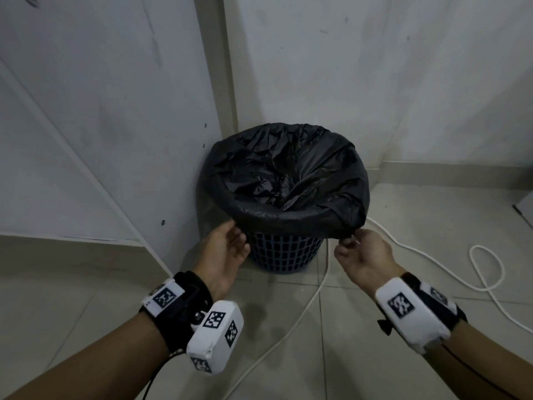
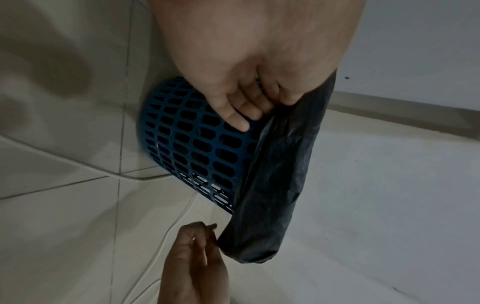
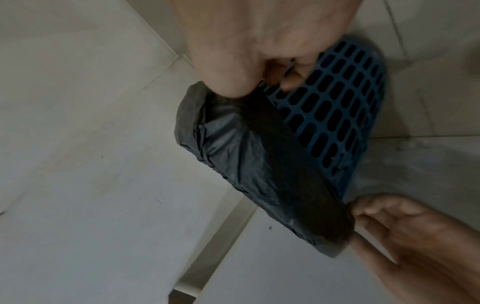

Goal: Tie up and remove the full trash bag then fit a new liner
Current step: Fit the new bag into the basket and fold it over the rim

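My right hand pinches the crinkled black plastic liner's folded hem, my left hand apparently loose-fingered beside it; yanking could tear it or tip the blue slotted plastic basket.

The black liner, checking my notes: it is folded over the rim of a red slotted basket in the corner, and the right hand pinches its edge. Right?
Not quite. The basket is blue, as the left wrist view shows. The rest holds: the black liner is folded over its rim, and the right hand pinches its edge.
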